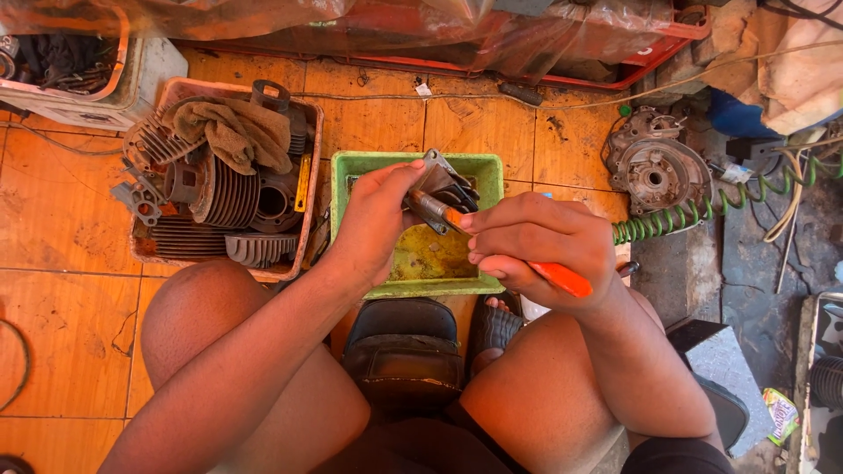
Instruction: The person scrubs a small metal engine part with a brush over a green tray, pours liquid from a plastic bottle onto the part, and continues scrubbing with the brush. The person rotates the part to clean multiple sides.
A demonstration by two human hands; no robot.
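Note:
My left hand [373, 219] grips a dark metal engine part [443, 189] over a green plastic tray [492, 180] that sits on the floor between my knees. My right hand [536, 246] holds an orange-handled brush [562, 278], its tip pressed against the metal part. The tray's bottom shows yellowish dirty liquid [430, 254]. Both hands sit close together above the tray.
A brown tray [312, 175] at left holds finned engine cylinders [233, 197] and a rag [233, 132]. An engine casing [654, 171] lies at right beside a green coiled hose [694, 215]. A low black seat [399, 351] is under me. A white box [88, 96] stands at far left.

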